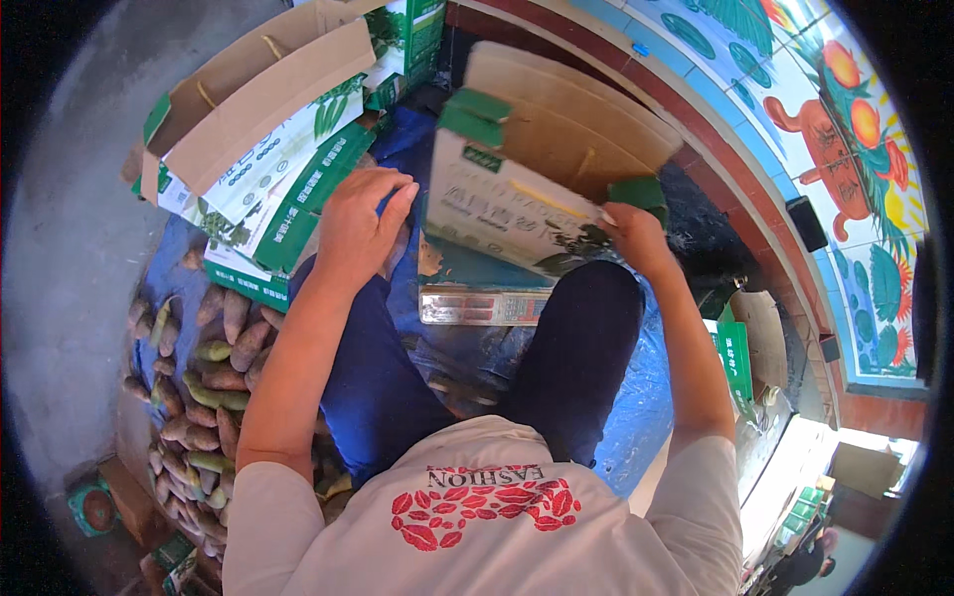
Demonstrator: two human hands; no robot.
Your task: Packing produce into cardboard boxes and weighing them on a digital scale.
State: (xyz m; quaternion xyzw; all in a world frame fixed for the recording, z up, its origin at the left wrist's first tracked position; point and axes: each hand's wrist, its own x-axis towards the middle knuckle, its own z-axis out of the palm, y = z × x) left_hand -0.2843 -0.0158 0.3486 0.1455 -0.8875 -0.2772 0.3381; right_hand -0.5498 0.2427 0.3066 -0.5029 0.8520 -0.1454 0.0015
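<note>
An open cardboard box, white and green outside and brown inside, is tilted in front of me over a weighing scale. Its far flap stands up, and motion blurs it slightly. My right hand is closed on the box's near right corner. To the left of the box, my left hand is curled, thumb against the forefinger. What it holds, if anything, is hidden below the palm. Beside that hand stands another open box of the same white and green kind.
Many long brownish and green tubers lie in a heap on the left. A blue plastic sheet covers the floor under my legs. Another green and brown box stands at right, near a wall with painted tiles.
</note>
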